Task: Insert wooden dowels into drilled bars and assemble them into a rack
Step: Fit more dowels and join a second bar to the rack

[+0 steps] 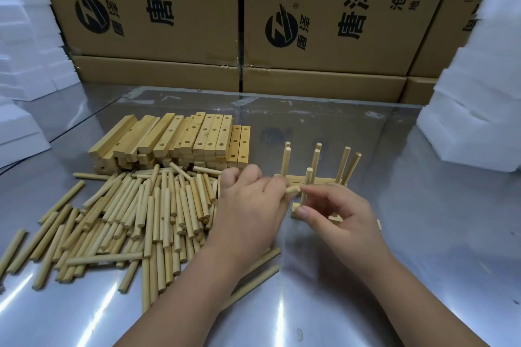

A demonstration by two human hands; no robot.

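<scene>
Your left hand [251, 200] pinches a dowel [293, 188]; right hand [341, 214] grips the near bar [296, 210], one upright peg [308, 177] in it, right of the dowel pile [146, 211].

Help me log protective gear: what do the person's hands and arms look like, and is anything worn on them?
The left hand and right hand are bare: no gloves, rings, watch or bands show. The forearms are bare too, with no sleeve in view up to the frame's edge. The right thumbnail, the one nail plainly seen, is short and unpainted.
</scene>
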